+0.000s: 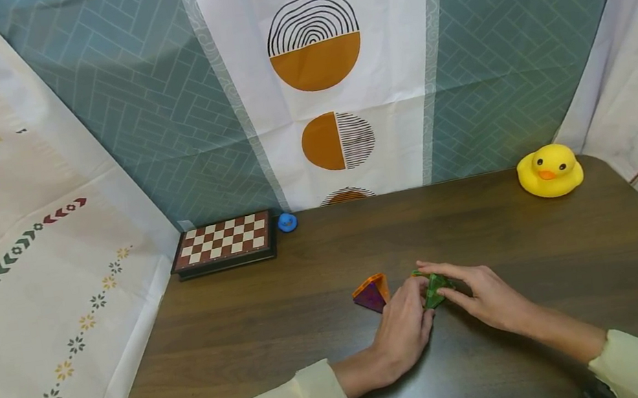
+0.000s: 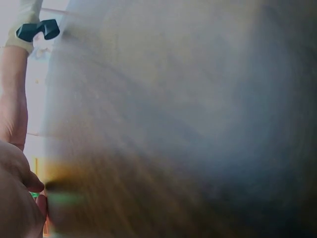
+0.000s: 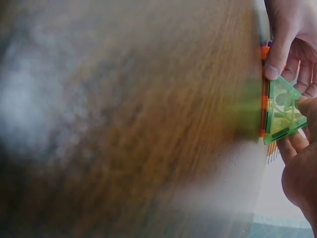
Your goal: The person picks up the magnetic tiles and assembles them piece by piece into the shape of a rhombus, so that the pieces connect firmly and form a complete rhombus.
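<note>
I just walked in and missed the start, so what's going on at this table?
A person is handling a see-through green triangular piece with both hands. The left hand holds it at one side, while the right hand grips it from the other. An orange and purple piece is beside the left hand; whether the two pieces join is hidden. Farther back are a checkered board and a yellow duck.

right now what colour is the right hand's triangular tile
The triangular tile is translucent green, clearest in the right wrist view.
</note>
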Action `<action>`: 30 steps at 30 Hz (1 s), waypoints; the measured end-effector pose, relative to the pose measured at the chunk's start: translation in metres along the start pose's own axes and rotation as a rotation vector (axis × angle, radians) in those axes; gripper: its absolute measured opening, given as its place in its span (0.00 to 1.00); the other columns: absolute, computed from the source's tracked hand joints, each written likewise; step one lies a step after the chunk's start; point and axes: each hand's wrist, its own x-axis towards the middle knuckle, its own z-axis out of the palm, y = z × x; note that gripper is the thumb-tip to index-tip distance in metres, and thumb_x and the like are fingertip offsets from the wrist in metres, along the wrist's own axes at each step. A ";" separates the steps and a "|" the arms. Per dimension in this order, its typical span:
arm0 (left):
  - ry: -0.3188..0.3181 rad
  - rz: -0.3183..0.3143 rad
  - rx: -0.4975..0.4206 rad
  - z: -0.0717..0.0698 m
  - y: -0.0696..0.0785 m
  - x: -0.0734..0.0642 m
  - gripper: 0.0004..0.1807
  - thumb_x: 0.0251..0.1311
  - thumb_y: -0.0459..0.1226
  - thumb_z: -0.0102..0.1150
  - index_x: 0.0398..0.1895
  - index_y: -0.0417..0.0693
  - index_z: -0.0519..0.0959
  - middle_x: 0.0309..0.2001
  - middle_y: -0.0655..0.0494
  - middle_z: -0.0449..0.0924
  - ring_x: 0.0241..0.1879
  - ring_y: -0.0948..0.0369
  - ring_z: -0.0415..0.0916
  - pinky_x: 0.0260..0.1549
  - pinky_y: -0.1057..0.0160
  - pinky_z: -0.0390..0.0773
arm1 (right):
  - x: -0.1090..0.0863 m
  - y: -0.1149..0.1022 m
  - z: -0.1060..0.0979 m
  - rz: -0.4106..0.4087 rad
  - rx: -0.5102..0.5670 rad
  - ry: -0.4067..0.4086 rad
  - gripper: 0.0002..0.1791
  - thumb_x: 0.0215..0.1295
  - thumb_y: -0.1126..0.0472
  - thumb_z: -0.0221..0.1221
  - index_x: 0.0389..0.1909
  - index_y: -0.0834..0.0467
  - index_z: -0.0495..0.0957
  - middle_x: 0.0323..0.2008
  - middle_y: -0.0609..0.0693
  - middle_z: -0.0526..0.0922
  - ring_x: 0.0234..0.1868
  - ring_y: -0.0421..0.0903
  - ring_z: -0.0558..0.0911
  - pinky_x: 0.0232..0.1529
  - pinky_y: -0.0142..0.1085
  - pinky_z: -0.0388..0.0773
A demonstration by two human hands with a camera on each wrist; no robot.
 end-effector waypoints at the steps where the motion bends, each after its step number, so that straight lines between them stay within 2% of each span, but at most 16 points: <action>1: 0.001 0.002 0.000 0.000 0.000 0.000 0.27 0.65 0.31 0.73 0.62 0.45 0.70 0.49 0.56 0.80 0.45 0.67 0.78 0.45 0.70 0.81 | 0.000 0.000 0.000 -0.001 -0.001 0.001 0.33 0.63 0.75 0.71 0.70 0.61 0.78 0.70 0.52 0.80 0.66 0.53 0.81 0.64 0.19 0.67; 8: -0.006 0.003 0.006 0.001 -0.001 0.000 0.27 0.65 0.31 0.73 0.61 0.45 0.70 0.47 0.56 0.79 0.44 0.67 0.78 0.44 0.72 0.80 | 0.000 -0.001 0.001 0.002 -0.008 0.003 0.33 0.64 0.75 0.71 0.70 0.60 0.78 0.69 0.51 0.80 0.65 0.52 0.82 0.64 0.19 0.68; 11: -0.008 0.002 0.004 0.001 -0.001 0.000 0.27 0.65 0.31 0.74 0.61 0.44 0.70 0.46 0.57 0.79 0.42 0.67 0.77 0.42 0.73 0.79 | -0.001 -0.001 0.000 0.016 -0.012 0.000 0.34 0.63 0.74 0.71 0.71 0.59 0.77 0.69 0.51 0.80 0.64 0.52 0.82 0.63 0.22 0.71; 16: 0.004 0.009 0.014 0.001 -0.001 0.001 0.27 0.64 0.31 0.74 0.61 0.44 0.70 0.44 0.57 0.78 0.40 0.67 0.75 0.38 0.73 0.78 | -0.001 -0.001 0.000 0.056 -0.023 0.000 0.37 0.63 0.74 0.72 0.74 0.57 0.75 0.68 0.51 0.81 0.62 0.51 0.84 0.59 0.40 0.82; 20: 0.003 0.008 0.013 0.001 -0.002 0.001 0.27 0.64 0.32 0.74 0.61 0.44 0.70 0.44 0.57 0.78 0.41 0.67 0.76 0.39 0.73 0.78 | -0.001 -0.001 0.001 0.071 -0.015 0.001 0.36 0.64 0.73 0.72 0.73 0.59 0.75 0.66 0.54 0.82 0.61 0.53 0.85 0.55 0.51 0.84; 27: 0.004 0.025 -0.008 0.001 -0.003 0.000 0.29 0.64 0.31 0.73 0.64 0.43 0.69 0.46 0.56 0.79 0.43 0.67 0.77 0.42 0.72 0.80 | -0.002 0.000 0.003 0.099 -0.023 0.015 0.31 0.66 0.71 0.70 0.70 0.60 0.78 0.61 0.56 0.86 0.57 0.53 0.86 0.52 0.52 0.85; 30: -0.005 0.028 -0.021 -0.001 -0.003 0.000 0.30 0.64 0.31 0.73 0.65 0.43 0.69 0.47 0.56 0.79 0.44 0.67 0.78 0.42 0.73 0.79 | -0.003 0.001 0.003 0.124 -0.032 0.012 0.30 0.66 0.71 0.71 0.69 0.59 0.80 0.59 0.56 0.87 0.54 0.45 0.86 0.50 0.50 0.86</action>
